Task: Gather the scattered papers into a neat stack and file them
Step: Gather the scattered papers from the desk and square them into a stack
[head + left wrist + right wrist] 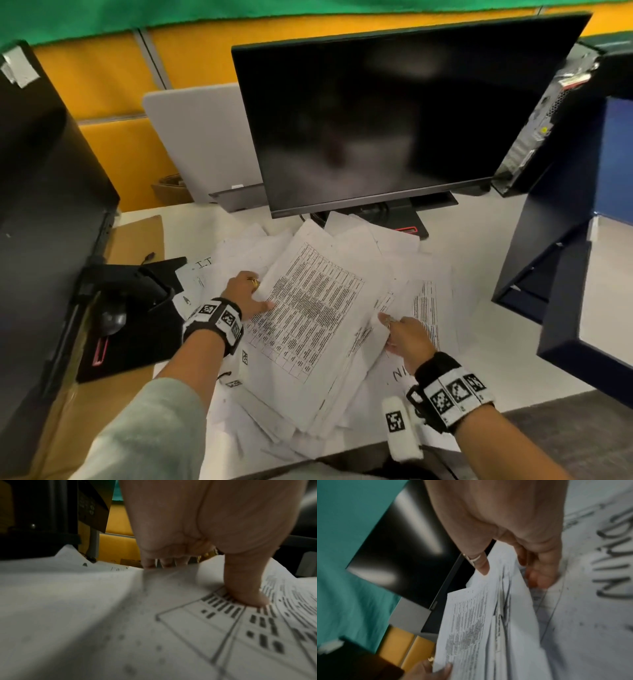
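i am in the gathering step. the papers lie in a big messy pile on the desk, right in front of the monitor. my left hand grips the left edge of the top bunch: the thumb presses down on the printed sheet and the other fingers curl under the edge. my right hand grips the right edge of the same bunch, thumb on top and fingers tucked below, as the right wrist view shows. so both hands hold the bunch from two sides, and it looks a little lifted at the edges.

the pile is not neat yet. many sheets stick out at odd angles, and some loose ones lie under the bunch near me and back by the monitor stand.

i think the next move calls for pulling the sheets together, then tapping the edges on the desk so they line up. i must grip firmly but softly, or sheets could slip out or bend. i cannot see a folder or tray for filing yet.
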A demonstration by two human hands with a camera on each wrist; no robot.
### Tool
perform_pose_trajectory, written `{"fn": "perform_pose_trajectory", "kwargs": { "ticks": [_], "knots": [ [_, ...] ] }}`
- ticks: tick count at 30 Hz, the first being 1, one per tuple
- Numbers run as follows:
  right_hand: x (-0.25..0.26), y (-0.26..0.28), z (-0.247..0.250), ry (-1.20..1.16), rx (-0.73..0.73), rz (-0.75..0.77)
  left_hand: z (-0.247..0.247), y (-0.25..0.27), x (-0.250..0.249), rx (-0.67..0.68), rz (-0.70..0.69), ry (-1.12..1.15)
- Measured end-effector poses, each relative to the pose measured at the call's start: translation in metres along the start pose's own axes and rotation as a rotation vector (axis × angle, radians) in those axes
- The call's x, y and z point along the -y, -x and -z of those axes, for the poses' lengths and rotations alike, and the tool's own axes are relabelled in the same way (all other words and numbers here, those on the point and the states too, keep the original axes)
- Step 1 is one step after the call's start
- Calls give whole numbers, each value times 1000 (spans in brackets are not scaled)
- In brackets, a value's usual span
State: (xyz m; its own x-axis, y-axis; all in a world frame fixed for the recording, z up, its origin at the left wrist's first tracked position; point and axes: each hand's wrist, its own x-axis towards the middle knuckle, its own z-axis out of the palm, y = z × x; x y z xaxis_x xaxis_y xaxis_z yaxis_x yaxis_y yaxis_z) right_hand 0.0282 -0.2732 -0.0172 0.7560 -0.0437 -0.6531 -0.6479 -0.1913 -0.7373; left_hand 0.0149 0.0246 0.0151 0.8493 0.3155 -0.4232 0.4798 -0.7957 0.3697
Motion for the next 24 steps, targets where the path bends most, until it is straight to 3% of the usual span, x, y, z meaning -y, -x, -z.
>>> {"fn": "perform_pose_trajectory", "kwargs": {
  "ticks": [3,6,10,14,16,18,19,21,24],
  "knots": [
    [5,7,0,-129,65,-49,-7,4,-1,27,-10,17],
    [4,5,-2,-122,130,-52,-16,10,-5,174,-7,19],
    [8,18,3,-354,281,-101,-21,27,-12,325,5,45],
    [6,24,14,-632,445,-107,-21,39,-8,312,42,397],
    [7,29,14,-560,430,-91,-24,46,-9,315,61,652],
    [5,30,9,-348,445,-84,-33,52,-19,321,26,704],
    [6,32,4,-231,409,-67,-39,53,-25,299,6,654],
    [7,31,-1,-51,175,-39,-52,54,-34,166,1,584],
    [11,16,10,19,-51,-30,-48,55,-25,-209,72,509]
  ]
}}
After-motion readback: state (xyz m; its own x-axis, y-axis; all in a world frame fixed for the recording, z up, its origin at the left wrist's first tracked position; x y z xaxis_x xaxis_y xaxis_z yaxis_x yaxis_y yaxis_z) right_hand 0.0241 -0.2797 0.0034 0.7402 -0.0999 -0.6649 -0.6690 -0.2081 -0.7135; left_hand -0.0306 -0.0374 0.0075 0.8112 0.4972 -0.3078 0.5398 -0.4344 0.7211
